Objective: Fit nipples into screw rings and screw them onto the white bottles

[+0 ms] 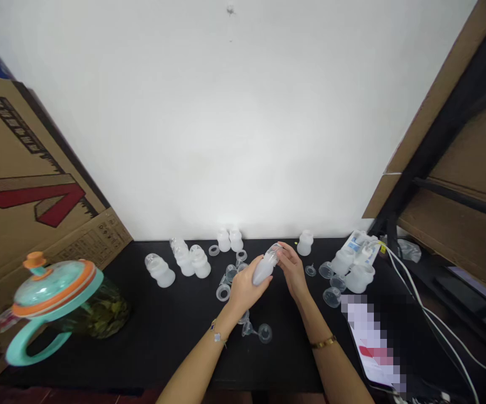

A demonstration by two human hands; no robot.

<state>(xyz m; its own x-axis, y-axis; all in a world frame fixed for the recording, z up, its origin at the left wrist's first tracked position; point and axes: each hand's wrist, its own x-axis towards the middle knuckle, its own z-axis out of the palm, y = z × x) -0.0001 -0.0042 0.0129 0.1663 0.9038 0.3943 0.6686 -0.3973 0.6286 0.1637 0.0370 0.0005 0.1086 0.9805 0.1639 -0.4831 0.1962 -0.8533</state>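
My left hand [245, 286] is wrapped round the body of a small translucent white bottle [264, 266], held tilted above the black table [162, 331]. My right hand [292, 268] pinches the bottle's clear top end with its fingertips. Below my hands lie clear funnel-shaped parts [263, 333] and a ring [223, 292]. Several more white bottles [184, 261] stand to the left and behind.
A teal and orange lidded jug [58, 306] holding leafy liquid stands at the near left. Cardboard boxes [28, 185] lean at the left. At the right are more bottles [354, 269], clear caps [332, 296], white cables [419, 303], a blurred paper and a dark shelf frame [436, 146].
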